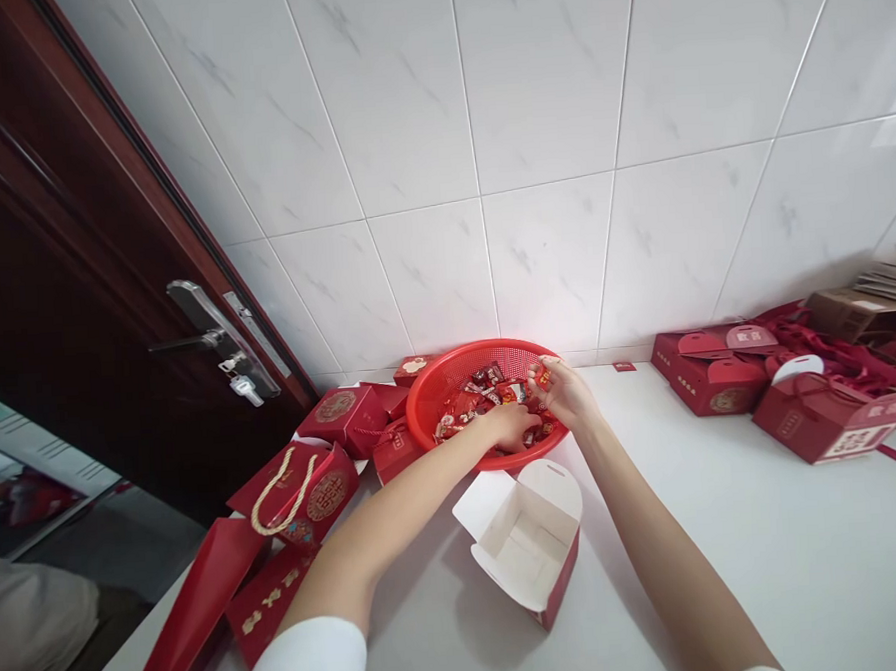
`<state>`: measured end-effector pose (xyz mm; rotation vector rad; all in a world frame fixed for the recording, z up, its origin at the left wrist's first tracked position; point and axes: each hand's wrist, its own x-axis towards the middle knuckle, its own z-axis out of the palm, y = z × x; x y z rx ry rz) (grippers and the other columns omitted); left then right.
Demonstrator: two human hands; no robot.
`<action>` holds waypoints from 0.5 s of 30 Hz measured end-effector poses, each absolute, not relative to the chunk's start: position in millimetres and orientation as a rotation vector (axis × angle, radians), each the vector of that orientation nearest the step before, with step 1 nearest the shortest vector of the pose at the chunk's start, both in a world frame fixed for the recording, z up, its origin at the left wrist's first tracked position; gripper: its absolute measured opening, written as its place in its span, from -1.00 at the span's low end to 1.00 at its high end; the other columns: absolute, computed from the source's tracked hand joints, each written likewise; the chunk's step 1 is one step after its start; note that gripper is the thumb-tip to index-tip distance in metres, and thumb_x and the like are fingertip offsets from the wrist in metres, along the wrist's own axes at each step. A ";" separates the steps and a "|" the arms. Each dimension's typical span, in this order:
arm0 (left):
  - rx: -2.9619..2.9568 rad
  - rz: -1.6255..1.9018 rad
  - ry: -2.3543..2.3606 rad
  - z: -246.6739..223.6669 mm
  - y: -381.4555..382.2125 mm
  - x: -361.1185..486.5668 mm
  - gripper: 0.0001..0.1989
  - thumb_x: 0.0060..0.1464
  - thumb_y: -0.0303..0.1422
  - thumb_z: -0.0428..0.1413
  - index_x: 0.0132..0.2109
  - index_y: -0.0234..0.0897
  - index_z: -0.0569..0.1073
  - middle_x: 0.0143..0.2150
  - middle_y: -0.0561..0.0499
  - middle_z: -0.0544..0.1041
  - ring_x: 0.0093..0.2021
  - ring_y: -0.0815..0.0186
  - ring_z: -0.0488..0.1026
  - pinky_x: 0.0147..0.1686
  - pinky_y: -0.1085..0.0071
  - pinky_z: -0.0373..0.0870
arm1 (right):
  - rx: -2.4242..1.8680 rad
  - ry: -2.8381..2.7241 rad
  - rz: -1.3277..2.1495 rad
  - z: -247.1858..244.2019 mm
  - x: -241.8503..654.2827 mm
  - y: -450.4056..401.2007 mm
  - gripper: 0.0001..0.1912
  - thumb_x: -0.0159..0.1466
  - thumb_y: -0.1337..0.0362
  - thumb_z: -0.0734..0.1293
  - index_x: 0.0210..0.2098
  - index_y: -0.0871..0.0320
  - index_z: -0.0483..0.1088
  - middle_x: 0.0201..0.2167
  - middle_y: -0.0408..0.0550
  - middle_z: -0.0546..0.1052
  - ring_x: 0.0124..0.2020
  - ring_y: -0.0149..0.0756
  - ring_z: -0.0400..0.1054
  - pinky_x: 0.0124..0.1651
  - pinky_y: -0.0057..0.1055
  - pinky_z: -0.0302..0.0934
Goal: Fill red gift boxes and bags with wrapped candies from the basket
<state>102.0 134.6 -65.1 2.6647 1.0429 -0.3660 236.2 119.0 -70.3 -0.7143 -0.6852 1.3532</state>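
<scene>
A red plastic basket (pixel 422 407) full of small wrapped candies (pixel 463 405) stands against the tiled wall. My left hand (pixel 514 425) reaches down into it, fingers curled among the candies; their tips are partly hidden, and I cannot make out what they hold. At the basket's right rim, my right hand (pixel 567 394) is raised and closed on a red-wrapped candy (pixel 543 376). Just in front of the basket, between my forearms, an open gift box (pixel 530 536) shows its white inside, with its flaps spread and nothing in it.
Several red gift boxes (pixel 336 421) crowd the left, one with a rope handle (pixel 277 505). More red boxes (pixel 721 376) and ribbons (pixel 831 345) lie at the right. A dark door (pixel 60 246) stands on the left, keys (pixel 244 384) in its lock. Someone's clothed leg (pixel 35 628) shows lower left.
</scene>
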 end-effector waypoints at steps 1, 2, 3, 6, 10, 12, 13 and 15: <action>2.660 -0.369 1.033 -66.0 135.4 106.1 -0.68 -0.07 -0.45 0.21 -0.09 -0.26 0.55 -0.02 -0.22 0.54 -0.07 -0.06 0.50 -0.17 0.22 0.39 | -0.712 -0.677 1.363 -70.3 236.3 118.8 -0.72 -0.04 0.16 0.52 -0.44 0.06 0.36 -0.44 -0.16 0.53 -0.40 -0.36 0.43 -0.23 -0.37 0.43; 2.653 -0.374 1.025 -67.0 136.1 108.9 -0.74 -0.07 -0.45 0.21 -0.16 -0.27 0.54 -0.06 -0.20 0.55 -0.13 -0.02 0.51 -0.22 0.25 0.38 | -0.709 -0.667 1.373 -70.2 236.4 118.6 -0.72 -0.04 0.17 0.52 -0.44 0.07 0.36 -0.43 -0.15 0.55 -0.43 -0.38 0.41 -0.27 -0.39 0.42; 2.643 -0.376 1.019 -67.7 136.8 110.5 -0.80 -0.08 -0.44 0.21 -0.21 -0.27 0.53 -0.10 -0.18 0.56 -0.19 0.01 0.52 -0.27 0.27 0.37 | -0.706 -0.657 1.384 -70.2 236.7 118.4 -0.72 -0.03 0.18 0.52 -0.44 0.07 0.36 -0.42 -0.14 0.55 -0.46 -0.40 0.39 -0.30 -0.40 0.41; 2.601 -0.368 1.022 -69.0 138.2 108.8 -0.88 -0.04 -0.37 0.20 -0.29 -0.25 0.49 -0.22 -0.11 0.57 -0.28 0.09 0.51 -0.39 0.33 0.31 | -0.693 -0.617 1.419 -70.0 237.3 118.2 -0.75 -0.03 0.24 0.51 -0.44 0.08 0.37 -0.47 -0.16 0.53 -0.53 -0.43 0.33 -0.41 -0.44 0.36; 2.553 -0.319 1.081 -68.6 140.1 102.5 -0.89 0.01 -0.33 0.18 -0.27 -0.23 0.50 -0.25 -0.05 0.58 -0.31 0.16 0.50 -0.40 0.38 0.30 | -0.673 -0.558 1.446 -69.7 238.0 118.1 -0.80 -0.02 0.32 0.47 -0.45 0.10 0.37 -0.53 -0.18 0.49 -0.54 -0.47 0.30 -0.45 -0.51 0.33; 2.538 -0.277 1.136 -68.7 142.5 100.6 -0.89 0.04 -0.36 0.14 -0.26 -0.23 0.53 -0.27 -0.05 0.58 -0.30 0.18 0.51 -0.35 0.39 0.34 | -0.665 -0.537 1.447 -69.6 238.3 117.9 -0.81 -0.02 0.36 0.45 -0.45 0.11 0.36 -0.53 -0.19 0.50 -0.54 -0.48 0.31 -0.45 -0.54 0.34; 2.530 -0.253 1.166 -69.0 144.4 99.7 -0.88 0.06 -0.39 0.11 -0.26 -0.24 0.54 -0.28 -0.06 0.59 -0.29 0.18 0.51 -0.32 0.38 0.36 | -0.661 -0.531 1.445 -69.5 238.4 117.7 -0.81 -0.02 0.38 0.44 -0.45 0.11 0.36 -0.52 -0.19 0.50 -0.53 -0.48 0.32 -0.45 -0.55 0.34; 2.513 -0.198 1.216 -69.6 149.2 97.3 -0.79 0.08 -0.48 0.04 -0.22 -0.28 0.56 -0.26 -0.09 0.60 -0.26 0.18 0.53 -0.26 0.38 0.38 | -0.655 -0.522 1.440 -69.2 238.5 117.5 -0.81 -0.02 0.41 0.43 -0.44 0.10 0.36 -0.52 -0.18 0.51 -0.52 -0.47 0.33 -0.45 -0.54 0.35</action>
